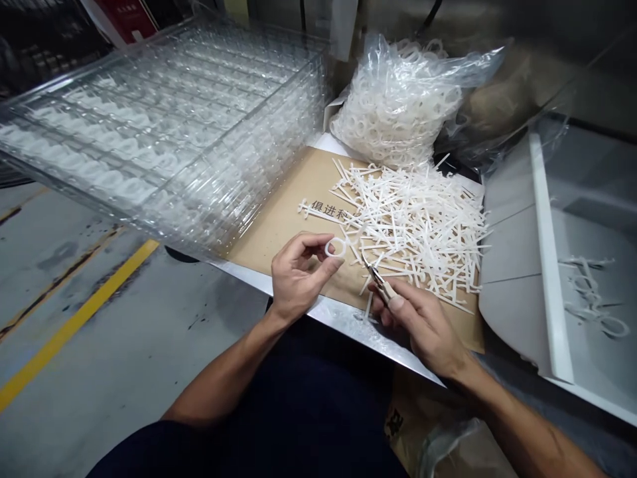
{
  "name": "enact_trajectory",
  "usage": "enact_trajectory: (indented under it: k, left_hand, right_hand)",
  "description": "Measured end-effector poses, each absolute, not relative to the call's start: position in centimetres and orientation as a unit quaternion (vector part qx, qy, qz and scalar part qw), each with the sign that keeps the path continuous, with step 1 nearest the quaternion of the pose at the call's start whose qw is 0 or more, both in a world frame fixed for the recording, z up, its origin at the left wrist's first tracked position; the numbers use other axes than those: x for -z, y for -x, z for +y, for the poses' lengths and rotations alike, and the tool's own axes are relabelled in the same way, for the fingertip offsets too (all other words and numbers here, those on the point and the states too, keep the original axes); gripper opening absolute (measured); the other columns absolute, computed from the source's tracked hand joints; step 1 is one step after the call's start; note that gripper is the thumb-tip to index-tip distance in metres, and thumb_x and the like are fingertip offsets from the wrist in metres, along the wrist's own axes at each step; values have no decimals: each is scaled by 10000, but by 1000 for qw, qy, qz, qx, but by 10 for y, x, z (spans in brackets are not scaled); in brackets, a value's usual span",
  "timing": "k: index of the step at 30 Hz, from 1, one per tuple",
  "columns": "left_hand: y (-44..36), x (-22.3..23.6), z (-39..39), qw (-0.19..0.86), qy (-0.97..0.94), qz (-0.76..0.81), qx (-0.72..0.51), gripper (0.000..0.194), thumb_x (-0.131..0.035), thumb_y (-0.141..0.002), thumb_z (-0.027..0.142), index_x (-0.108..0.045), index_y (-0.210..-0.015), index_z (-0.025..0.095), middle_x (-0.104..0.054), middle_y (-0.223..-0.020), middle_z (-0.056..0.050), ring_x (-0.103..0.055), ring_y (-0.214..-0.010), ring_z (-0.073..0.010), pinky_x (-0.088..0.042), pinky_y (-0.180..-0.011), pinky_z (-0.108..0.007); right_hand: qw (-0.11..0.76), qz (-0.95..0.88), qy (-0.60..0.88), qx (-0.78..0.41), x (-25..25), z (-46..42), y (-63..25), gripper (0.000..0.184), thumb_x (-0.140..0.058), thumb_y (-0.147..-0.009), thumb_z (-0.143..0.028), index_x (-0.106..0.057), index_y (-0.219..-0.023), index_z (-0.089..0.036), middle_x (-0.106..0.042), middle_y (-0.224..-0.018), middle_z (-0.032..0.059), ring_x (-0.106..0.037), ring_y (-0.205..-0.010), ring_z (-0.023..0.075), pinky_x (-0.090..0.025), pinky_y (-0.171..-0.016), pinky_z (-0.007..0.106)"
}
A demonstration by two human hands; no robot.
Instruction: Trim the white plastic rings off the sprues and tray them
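Note:
Between the thumb and fingers of my left hand [301, 272] is a white plastic ring [335, 247], held up over the brown cardboard [269, 229]. My right hand [418, 315] is wrapped round a pair of nippers [381, 282] with pale handles, their metal jaws pointing up and left. The jaw tips are a short way right of the ring; whether they touch any plastic there I cannot tell. Just beyond both hands, a heap of thin white plastic sprues [413, 226] covers much of the cardboard.
Stacked clear plastic trays [233, 159] with white parts in their rows stand at the left. Behind the heap sits a clear bag of white rings [398, 106]. A pale bin [550, 265] at the right holds several loose pieces [592, 299]. The metal table edge [348, 322] runs near my body.

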State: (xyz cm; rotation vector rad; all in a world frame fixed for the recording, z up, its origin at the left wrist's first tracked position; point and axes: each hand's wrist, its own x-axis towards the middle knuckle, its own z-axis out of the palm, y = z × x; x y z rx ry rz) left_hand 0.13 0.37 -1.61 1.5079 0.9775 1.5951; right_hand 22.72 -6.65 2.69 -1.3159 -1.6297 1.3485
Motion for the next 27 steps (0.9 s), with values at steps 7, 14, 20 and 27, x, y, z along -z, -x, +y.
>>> enact_trajectory:
  k: [7, 14, 20, 27]
  left_hand:
    - [-2, 18, 2, 326, -633, 339, -615, 339, -873, -823, 208, -757, -1141, 192, -715, -957, -56, -686, -836, -160, -565, -757, -289]
    - [-4, 16, 4, 275, -668, 319, -613, 361, -872, -823, 190, -751, -1163, 196, -721, -903, -42, -680, -802, -159, -564, -729, -297]
    - [-5, 14, 3, 270, -676, 318, -608, 334, -858, -852, 236, -742, -1162, 187, -717, -896, -39, -683, -796, -154, -570, -724, -292]
    - [-6, 12, 2, 256, -690, 315, -599, 310, -840, -866, 219, -735, -1157, 198, -726, -894, -27, -683, -788, -147, -570, -718, -290]
  right_hand:
    - [303, -626, 508, -507, -29, -65, -224, 425, -451, -1082, -568, -624, -933, -210, -651, -869, 33, -552, -693, 176, -442, -652, 324]
    - [303, -622, 504, -517, -30, -64, -224, 407, -465, -1081, -566, -600, -914, -220, -637, -873, 21, -541, -696, 169, -426, -656, 322]
    - [305, -620, 505, -517, -29, -64, -225, 408, -470, -1077, -570, -613, -928, -219, -642, -872, 24, -547, -685, 170, -433, -649, 323]
    - [313, -614, 508, -517, -27, -65, -225, 417, -470, -1077, -566, -657, -970, -209, -634, -869, 33, -544, -678, 177, -443, -648, 332]
